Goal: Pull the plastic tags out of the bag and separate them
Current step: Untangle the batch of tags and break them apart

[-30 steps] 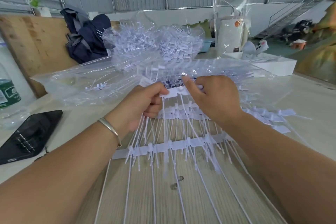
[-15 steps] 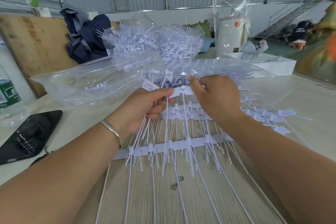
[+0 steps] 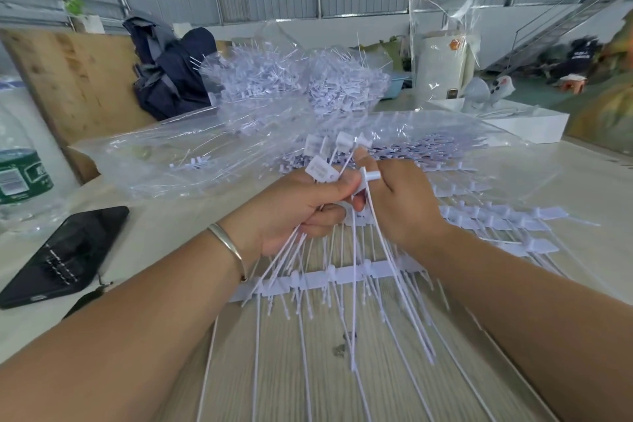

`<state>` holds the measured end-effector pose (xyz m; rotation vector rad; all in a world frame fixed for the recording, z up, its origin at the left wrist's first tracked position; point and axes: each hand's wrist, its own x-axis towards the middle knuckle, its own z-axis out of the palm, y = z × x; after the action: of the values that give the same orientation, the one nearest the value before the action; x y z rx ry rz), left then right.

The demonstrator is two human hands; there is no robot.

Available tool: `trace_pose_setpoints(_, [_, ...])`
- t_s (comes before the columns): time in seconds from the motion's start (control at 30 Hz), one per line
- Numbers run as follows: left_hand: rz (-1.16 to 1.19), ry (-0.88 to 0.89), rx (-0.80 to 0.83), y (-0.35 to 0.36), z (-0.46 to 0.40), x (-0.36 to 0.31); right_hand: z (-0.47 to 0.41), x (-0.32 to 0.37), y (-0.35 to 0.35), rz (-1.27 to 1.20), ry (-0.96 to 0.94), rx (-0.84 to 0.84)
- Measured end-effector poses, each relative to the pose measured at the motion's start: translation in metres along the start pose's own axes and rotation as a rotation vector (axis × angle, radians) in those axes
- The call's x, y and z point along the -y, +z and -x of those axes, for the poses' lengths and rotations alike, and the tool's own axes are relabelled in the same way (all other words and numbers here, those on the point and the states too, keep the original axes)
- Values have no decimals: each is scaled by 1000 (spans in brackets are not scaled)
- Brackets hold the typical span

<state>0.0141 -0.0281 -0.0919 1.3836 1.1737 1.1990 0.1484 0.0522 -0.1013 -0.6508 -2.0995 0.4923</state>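
Separating step: left hand [image 3: 294, 205] gripped loose tags [image 3: 322, 161]; right hand [image 3: 400, 202] pinched one tag [image 3: 368, 178], snapping free next.

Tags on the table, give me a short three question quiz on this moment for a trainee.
1. True or false: the left hand grips a bunch of loose tags.
2. What dark flat thing lies on the table on the person's left? A) a phone B) a book C) a glove
3. Fill in: the right hand pinches one tag beside the left hand's ____.

Key: 1 true. 2 A, the phone. 3 thumb; a strip of joined tags lies flat on the table under both hands, and the bag lies beyond them.
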Motion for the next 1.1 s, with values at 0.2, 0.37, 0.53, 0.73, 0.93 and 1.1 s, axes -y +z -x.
trace_pose_setpoints(0.2, [-5,20,-143,-3,2,-7,-6,-1,-5,197,18,-73])
trace_pose_setpoints(0.37, [-270,-7,-396,-17,2,-8,-12,-7,-8,182,35,-133])
trace_pose_setpoints(0.53, [-240,-40,-378,-16,-1,-5,-12,-5,-8,226,9,-101])
trace_pose_setpoints(0.73, [-251,-28,-272,-18,1,-6,-17,-8,-17,98,31,46])
trace_pose_setpoints(0.93, [-244,-99,-116,-14,1,-7,-17,-17,-24,42,25,279])
trace_pose_setpoints(1.1, [-1008,-63,-332,-12,-5,2,-15,-15,-13,347,-43,371])
